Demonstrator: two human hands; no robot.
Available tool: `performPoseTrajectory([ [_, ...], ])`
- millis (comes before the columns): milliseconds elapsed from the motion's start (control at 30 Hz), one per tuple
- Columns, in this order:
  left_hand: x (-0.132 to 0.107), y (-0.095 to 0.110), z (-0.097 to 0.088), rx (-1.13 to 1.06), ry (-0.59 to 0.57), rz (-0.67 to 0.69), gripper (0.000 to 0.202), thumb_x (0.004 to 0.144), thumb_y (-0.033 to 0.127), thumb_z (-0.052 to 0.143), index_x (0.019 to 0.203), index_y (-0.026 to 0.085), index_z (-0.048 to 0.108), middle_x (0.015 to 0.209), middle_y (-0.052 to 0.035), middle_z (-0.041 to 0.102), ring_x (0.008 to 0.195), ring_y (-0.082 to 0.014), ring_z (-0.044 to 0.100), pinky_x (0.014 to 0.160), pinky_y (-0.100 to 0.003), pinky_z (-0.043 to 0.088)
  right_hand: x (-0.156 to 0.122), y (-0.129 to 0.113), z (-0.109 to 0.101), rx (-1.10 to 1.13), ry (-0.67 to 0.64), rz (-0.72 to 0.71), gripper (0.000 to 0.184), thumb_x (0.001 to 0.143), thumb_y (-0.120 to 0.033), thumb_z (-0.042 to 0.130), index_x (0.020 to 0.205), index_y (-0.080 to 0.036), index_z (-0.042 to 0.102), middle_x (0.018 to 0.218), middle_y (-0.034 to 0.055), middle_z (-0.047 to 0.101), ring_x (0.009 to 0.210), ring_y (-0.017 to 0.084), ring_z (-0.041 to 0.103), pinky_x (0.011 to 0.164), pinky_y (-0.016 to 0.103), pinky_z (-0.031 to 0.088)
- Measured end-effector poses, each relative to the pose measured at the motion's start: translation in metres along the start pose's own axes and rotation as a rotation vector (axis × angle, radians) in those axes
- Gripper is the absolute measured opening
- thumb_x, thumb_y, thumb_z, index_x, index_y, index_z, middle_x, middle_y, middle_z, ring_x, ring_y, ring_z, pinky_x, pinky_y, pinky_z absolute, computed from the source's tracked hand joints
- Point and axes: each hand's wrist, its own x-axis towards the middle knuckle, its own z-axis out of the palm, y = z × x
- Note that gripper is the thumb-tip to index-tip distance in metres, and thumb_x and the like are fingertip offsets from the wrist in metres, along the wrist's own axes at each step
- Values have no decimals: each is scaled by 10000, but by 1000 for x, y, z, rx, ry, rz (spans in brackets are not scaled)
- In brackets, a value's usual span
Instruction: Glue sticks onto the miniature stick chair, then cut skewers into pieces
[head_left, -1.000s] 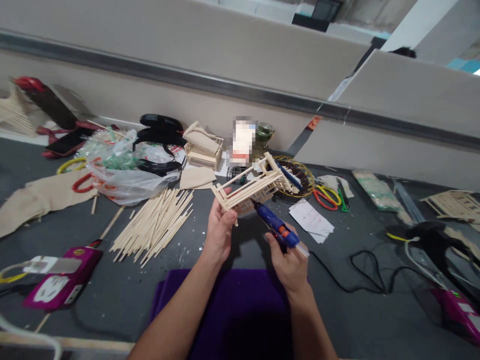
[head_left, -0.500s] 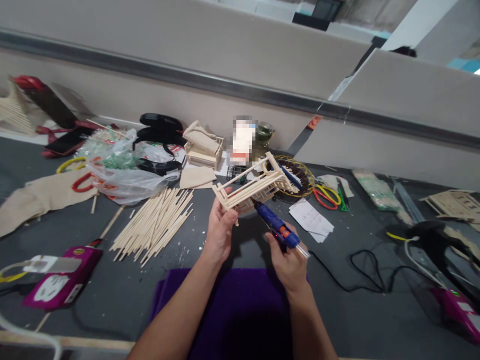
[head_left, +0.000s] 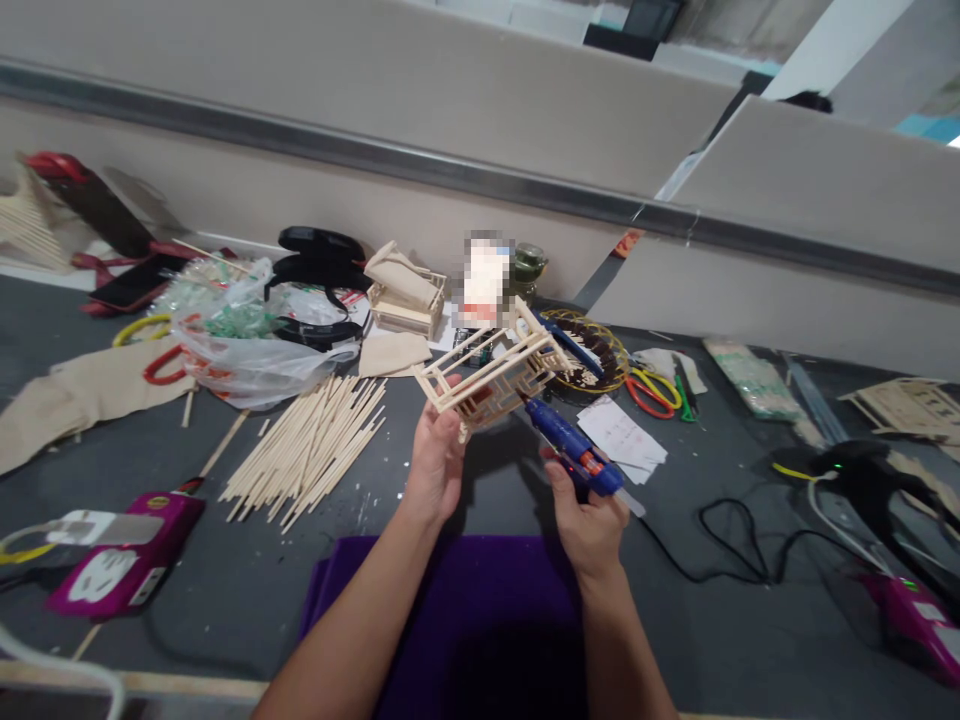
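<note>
My left hand (head_left: 437, 455) is closed on the near left end of a small frame made of wooden sticks (head_left: 491, 375), held tilted above the table. Wrapped round the handle of a blue hot glue gun (head_left: 570, 445) is my right hand (head_left: 589, 510). The gun's dark nozzle points up and left, at the lower right side of the frame; whether it touches cannot be made out. A clear glue stick juts from the gun's back end. To the left of my left hand lies a loose pile of wooden sticks (head_left: 311, 455).
A wicker basket (head_left: 619, 365), scissors (head_left: 652, 395) and white papers (head_left: 622, 440) lie right of the frame. Behind stand another stick model (head_left: 405, 300) and a plastic bag (head_left: 262, 365). A black cord (head_left: 705, 575) runs rightward. Purple power banks (head_left: 135, 555) sit at both sides.
The glue gun in my right hand has shifted right and slightly down. My left hand has tipped the stick frame and moved it a little left, showing more of its side.
</note>
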Motion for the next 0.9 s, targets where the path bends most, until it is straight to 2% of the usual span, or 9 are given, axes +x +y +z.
performPoseTrajectory([
  [167,4,-1,-4,-56,41,-36,537,666,564,758,1078,235,656,1173,-57,685,1147,-261,609,926,-367,518,2,-4,0,94,102,122,285,868,-402,614,922,-133,691,797,94,743,681,211,706,650,313,565],
  [500,5,0,-5,-53,32,-20,539,692,582,731,1096,234,655,1172,-69,689,1147,-279,611,908,-387,533,7,-10,-2,70,149,127,316,880,-437,587,841,-144,697,742,83,743,577,188,680,563,286,539],
  [767,4,1,-3,-60,73,-40,536,661,572,760,1055,221,665,1118,-62,712,1085,-259,645,897,-369,535,4,-3,3,27,95,57,251,866,-395,612,857,-160,701,770,72,750,750,223,719,721,326,559],
  [900,4,1,-3,-64,72,-36,528,661,551,768,1060,221,664,1131,-64,709,1120,-267,630,926,-383,522,4,-3,2,31,126,80,272,868,-403,607,868,-149,703,770,80,749,722,220,714,703,321,554],
])
